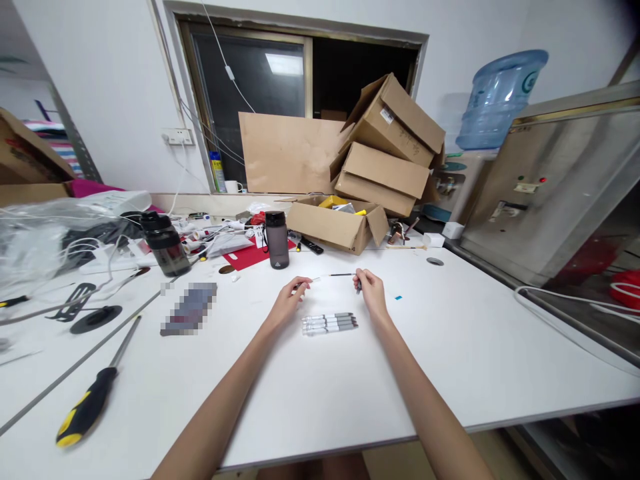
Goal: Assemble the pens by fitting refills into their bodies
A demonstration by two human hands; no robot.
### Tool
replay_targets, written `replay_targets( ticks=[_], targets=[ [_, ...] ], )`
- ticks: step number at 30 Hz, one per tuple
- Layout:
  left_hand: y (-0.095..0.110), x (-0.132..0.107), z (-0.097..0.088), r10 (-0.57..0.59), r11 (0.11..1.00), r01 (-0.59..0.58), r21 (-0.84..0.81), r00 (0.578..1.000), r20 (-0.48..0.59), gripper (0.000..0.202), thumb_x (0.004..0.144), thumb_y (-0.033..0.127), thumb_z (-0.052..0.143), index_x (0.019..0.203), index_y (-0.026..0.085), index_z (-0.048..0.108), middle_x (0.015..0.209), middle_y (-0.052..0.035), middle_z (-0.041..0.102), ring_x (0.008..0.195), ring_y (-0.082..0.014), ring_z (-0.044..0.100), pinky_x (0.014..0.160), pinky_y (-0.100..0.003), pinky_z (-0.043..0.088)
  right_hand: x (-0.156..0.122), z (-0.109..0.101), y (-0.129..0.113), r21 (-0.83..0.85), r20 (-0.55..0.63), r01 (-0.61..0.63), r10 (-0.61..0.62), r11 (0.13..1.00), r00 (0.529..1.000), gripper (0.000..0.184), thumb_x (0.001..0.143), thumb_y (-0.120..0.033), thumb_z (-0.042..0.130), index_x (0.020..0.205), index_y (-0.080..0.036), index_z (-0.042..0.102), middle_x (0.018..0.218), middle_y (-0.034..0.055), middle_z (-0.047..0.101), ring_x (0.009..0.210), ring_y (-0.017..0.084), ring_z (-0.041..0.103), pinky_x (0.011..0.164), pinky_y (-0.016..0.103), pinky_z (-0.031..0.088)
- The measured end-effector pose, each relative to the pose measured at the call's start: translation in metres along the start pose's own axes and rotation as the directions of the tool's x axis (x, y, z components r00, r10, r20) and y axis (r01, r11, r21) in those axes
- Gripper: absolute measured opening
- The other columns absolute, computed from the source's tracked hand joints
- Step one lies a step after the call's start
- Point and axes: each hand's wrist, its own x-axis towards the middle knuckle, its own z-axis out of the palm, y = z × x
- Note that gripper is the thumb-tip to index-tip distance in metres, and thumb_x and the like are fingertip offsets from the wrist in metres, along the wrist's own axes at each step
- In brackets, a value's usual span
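Between my hands stretches a thin pen refill [342, 274], dark along most of its length and pale at its left end. My right hand [371, 293] pinches its right end, and a small dark grey piece also shows at those fingers. My left hand [291, 299] is closed on a small pen part with a pale, clear end, close to the refill's left end; whether the two touch is hard to tell. Its other end is mostly hidden by the fingers. Below and between the hands, several white-and-grey pens [329, 324] lie side by side on the white table [320, 387].
A small blue scrap [399, 298] lies right of my right hand. To the left are a blurred-out flat item [190, 309] and a screwdriver [95, 393]. Behind stand a dark bottle [277, 241], another bottle [167, 247] and an open cardboard box [330, 228].
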Motion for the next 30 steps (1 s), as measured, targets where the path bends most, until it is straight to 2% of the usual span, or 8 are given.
replay_targets(
  ticks=[9,15,20,25,30],
  targets=[
    [0.000,0.002,0.000,-0.007,1.000,0.007,-0.026,1.000,-0.003,0.034,0.092,0.046,0.051,0.108,0.021,0.068,0.101,-0.0065,0.066,0.090,-0.0205,0.061,0.072,-0.028,0.051,0.001,-0.001,0.006,-0.031,0.035,0.003,-0.002,1.000,0.999,0.042,0.086,-0.055,0.059,0.062,-0.021,0.057,0.063,0.0008,0.058,0.061,0.016,0.052,0.063,0.029,0.040],
    [0.004,0.000,0.002,-0.044,0.999,0.044,-0.002,0.998,0.039,0.036,0.090,0.051,0.057,0.109,0.024,0.071,0.117,-0.0059,0.069,0.100,-0.0229,0.063,0.076,-0.030,0.053,-0.002,0.003,0.007,-0.164,0.174,0.079,-0.050,0.983,0.983,0.034,0.088,-0.049,0.058,0.068,-0.021,0.062,0.069,0.0009,0.063,0.066,0.018,0.056,0.067,0.029,0.041],
    [0.006,-0.001,0.004,-0.024,1.000,0.025,-0.005,0.997,0.069,0.036,0.089,0.051,0.059,0.105,0.023,0.073,0.118,-0.0060,0.071,0.099,-0.0233,0.063,0.077,-0.030,0.051,-0.005,0.006,0.009,-0.204,0.260,0.078,-0.023,0.976,0.965,0.025,0.087,-0.043,0.058,0.077,-0.022,0.065,0.076,0.0018,0.067,0.071,0.019,0.060,0.069,0.028,0.045],
    [0.006,-0.002,0.004,-0.009,1.000,0.008,0.010,0.997,0.075,0.034,0.091,0.049,0.059,0.106,0.022,0.073,0.117,-0.0056,0.071,0.103,-0.0236,0.062,0.082,-0.029,0.048,-0.004,0.005,0.013,-0.204,0.279,0.071,-0.011,0.976,0.960,0.023,0.087,-0.042,0.058,0.079,-0.021,0.065,0.077,0.0017,0.067,0.071,0.019,0.061,0.069,0.028,0.046],
    [0.005,-0.001,0.004,-0.014,1.000,0.014,0.002,0.997,0.073,0.034,0.090,0.049,0.059,0.106,0.022,0.073,0.117,-0.0056,0.071,0.102,-0.0233,0.062,0.080,-0.029,0.048,-0.003,0.005,0.015,-0.208,0.278,0.069,-0.008,0.976,0.961,0.023,0.086,-0.042,0.058,0.079,-0.021,0.065,0.077,0.0017,0.068,0.070,0.019,0.062,0.069,0.028,0.046]
  ],
)
